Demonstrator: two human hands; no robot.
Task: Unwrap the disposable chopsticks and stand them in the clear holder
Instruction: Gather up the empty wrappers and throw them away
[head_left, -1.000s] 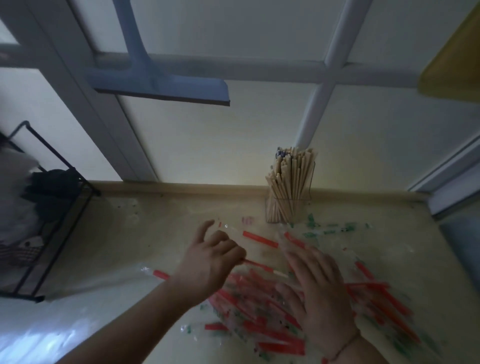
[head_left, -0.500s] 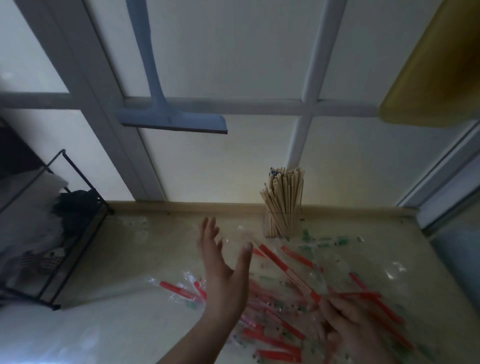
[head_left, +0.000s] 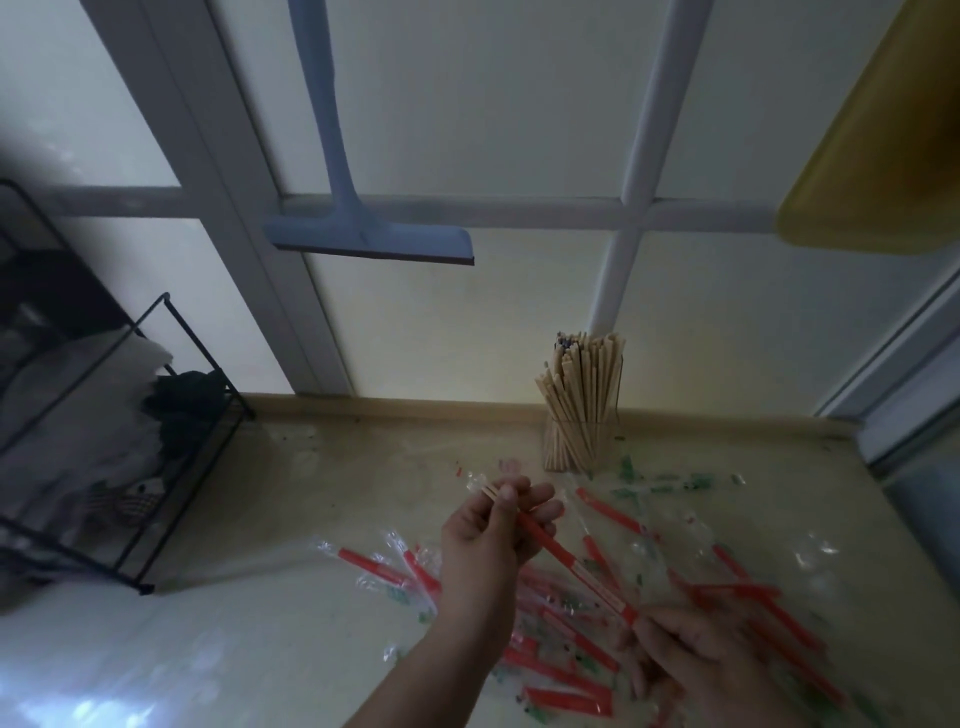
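A: What are the hands doing?

B: Both hands hold one wrapped pair of chopsticks (head_left: 569, 558). The left hand (head_left: 485, 540) pinches the top end, where the bare wood pokes out of the clear wrapper. Its fingers (head_left: 535, 496) curl around the stick and the thumb presses on it.

A: And the other hand?

B: The right hand (head_left: 696, 657) grips the bottom end, by the red part of the wrapper. Its fingers are curled, but it looks blurry.

A: Where is that pair?

B: Up in the air above the tabletop (head_left: 322, 499), slanting from the left hand down to the right hand.

A: Where do the bare sticks go?

B: In the clear holder (head_left: 579, 447). It stands at the back of the tabletop, near the wall, well apart from the hands. It is packed with bare chopsticks (head_left: 584, 384) standing up.

A: What else is there?

B: A pile of wrapped chopsticks (head_left: 561, 670) with red ends lies under the hands. Green scraps (head_left: 660, 480) lie beside the holder. A black wire rack (head_left: 156, 447) stands at the left. A blue squeegee (head_left: 363, 239) hangs on the window.
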